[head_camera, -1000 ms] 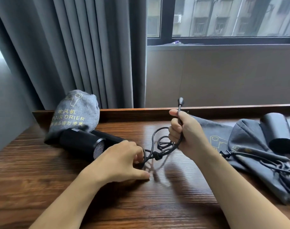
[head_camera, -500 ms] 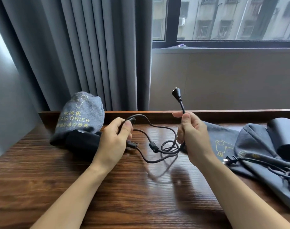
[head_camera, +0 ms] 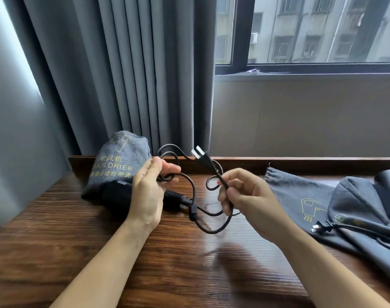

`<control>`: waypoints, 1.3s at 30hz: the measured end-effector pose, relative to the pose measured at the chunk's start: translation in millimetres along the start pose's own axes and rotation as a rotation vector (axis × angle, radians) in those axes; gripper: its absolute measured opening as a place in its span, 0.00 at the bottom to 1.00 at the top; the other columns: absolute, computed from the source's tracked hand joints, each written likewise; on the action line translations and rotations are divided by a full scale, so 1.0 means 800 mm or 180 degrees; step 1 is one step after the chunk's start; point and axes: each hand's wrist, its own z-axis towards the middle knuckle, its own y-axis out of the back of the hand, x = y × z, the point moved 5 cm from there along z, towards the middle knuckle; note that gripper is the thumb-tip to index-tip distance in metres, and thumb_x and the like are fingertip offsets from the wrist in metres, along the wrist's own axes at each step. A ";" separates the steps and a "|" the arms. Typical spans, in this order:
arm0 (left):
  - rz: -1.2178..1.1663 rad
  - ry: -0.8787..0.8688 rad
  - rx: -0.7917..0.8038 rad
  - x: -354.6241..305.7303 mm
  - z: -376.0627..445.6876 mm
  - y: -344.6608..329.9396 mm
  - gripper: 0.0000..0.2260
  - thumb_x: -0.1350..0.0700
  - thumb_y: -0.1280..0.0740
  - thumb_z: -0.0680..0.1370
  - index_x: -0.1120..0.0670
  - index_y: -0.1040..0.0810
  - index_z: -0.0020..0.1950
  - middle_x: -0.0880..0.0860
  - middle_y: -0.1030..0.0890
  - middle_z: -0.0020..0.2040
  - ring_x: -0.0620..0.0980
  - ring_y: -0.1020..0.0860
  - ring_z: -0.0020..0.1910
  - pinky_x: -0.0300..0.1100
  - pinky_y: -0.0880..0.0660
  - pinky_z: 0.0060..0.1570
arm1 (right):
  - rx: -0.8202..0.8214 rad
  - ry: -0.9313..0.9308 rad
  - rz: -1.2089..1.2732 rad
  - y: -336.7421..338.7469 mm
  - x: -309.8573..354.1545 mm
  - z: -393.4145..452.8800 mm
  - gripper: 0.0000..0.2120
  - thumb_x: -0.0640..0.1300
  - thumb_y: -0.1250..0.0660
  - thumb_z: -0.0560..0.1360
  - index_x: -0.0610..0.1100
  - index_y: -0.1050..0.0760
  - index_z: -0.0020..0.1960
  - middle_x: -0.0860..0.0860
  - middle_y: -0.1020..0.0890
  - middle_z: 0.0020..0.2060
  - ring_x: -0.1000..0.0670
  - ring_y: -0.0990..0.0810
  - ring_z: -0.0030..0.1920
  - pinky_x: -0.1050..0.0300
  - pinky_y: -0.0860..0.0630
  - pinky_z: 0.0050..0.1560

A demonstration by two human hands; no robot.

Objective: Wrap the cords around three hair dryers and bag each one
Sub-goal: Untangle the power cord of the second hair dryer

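Showing two bare forearms reaching in from the bottom edge, wearing no visible sleeves, a bare left hand (head_camera: 148, 192) and bare right hand (head_camera: 247, 196) carrying no rings, watches or gloves.

Soft window daylight, motion-blurred cord

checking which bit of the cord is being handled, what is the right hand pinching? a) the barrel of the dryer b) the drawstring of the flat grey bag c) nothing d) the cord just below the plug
d: the right hand pinches the black cord just below the two-pin plug, which points up above the table, while the left hand holds a loop of the same cord.
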 end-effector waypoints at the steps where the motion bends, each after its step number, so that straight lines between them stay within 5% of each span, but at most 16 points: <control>1: -0.0029 0.0017 0.0001 0.000 0.001 0.000 0.15 0.57 0.42 0.87 0.55 0.24 0.42 0.53 0.14 0.47 0.48 0.20 0.52 0.50 0.25 0.55 | 0.0068 -0.0047 0.0030 -0.003 -0.002 -0.001 0.10 0.30 0.40 0.77 0.37 0.23 0.54 0.40 0.20 0.39 0.45 0.22 0.34 0.55 0.23 0.37; 6: -0.0573 0.0229 0.0067 0.005 0.002 -0.003 0.13 0.56 0.42 0.87 0.56 0.23 0.45 0.58 0.18 0.57 0.56 0.20 0.60 0.54 0.25 0.64 | 0.0180 -0.0253 0.0128 -0.008 -0.006 -0.002 0.10 0.26 0.42 0.80 0.35 0.25 0.55 0.40 0.20 0.40 0.46 0.22 0.35 0.54 0.22 0.37; 12: -0.0805 0.0469 0.0188 0.010 -0.002 -0.009 0.14 0.53 0.43 0.87 0.57 0.23 0.49 0.62 0.18 0.58 0.66 0.19 0.63 0.58 0.20 0.62 | -0.0059 -0.0527 -0.0170 -0.009 -0.010 -0.002 0.11 0.25 0.43 0.82 0.35 0.26 0.57 0.43 0.18 0.38 0.46 0.23 0.32 0.53 0.25 0.33; 20: -0.0589 0.0491 0.0272 0.014 -0.005 -0.015 0.12 0.55 0.42 0.87 0.57 0.22 0.52 0.62 0.19 0.60 0.63 0.20 0.67 0.59 0.22 0.65 | -0.0432 -0.0846 -0.0168 -0.005 -0.009 0.000 0.13 0.26 0.45 0.81 0.35 0.24 0.56 0.44 0.21 0.35 0.50 0.31 0.26 0.60 0.37 0.24; 28: -0.0493 0.0234 0.0273 0.009 -0.004 -0.013 0.09 0.55 0.41 0.87 0.54 0.24 0.51 0.54 0.16 0.57 0.58 0.20 0.67 0.57 0.25 0.69 | -0.0275 -0.1080 -0.0363 -0.009 0.001 -0.004 0.16 0.28 0.34 0.76 0.40 0.27 0.62 0.38 0.14 0.41 0.41 0.18 0.31 0.55 0.25 0.26; 31: -0.0479 0.0305 0.0228 0.013 -0.005 -0.014 0.08 0.54 0.40 0.86 0.53 0.23 0.52 0.53 0.15 0.56 0.58 0.21 0.68 0.58 0.25 0.69 | -0.0126 -0.1158 -0.0474 -0.011 -0.006 -0.004 0.18 0.27 0.37 0.78 0.41 0.28 0.63 0.38 0.13 0.41 0.41 0.17 0.33 0.54 0.24 0.32; 35: -0.0457 0.0384 0.0135 0.019 -0.004 -0.011 0.08 0.53 0.39 0.86 0.52 0.22 0.54 0.52 0.16 0.56 0.58 0.21 0.68 0.60 0.24 0.67 | -0.0138 -0.1292 -0.0226 -0.011 -0.016 -0.005 0.19 0.24 0.45 0.80 0.38 0.26 0.65 0.42 0.18 0.37 0.46 0.24 0.28 0.55 0.27 0.28; 39: -0.0545 0.0533 0.0113 0.023 -0.003 -0.010 0.09 0.53 0.39 0.86 0.53 0.20 0.54 0.53 0.18 0.56 0.62 0.23 0.69 0.64 0.22 0.64 | -0.0352 -0.1582 -0.0080 -0.005 -0.020 -0.007 0.22 0.24 0.50 0.78 0.38 0.22 0.60 0.47 0.31 0.30 0.53 0.40 0.24 0.63 0.42 0.23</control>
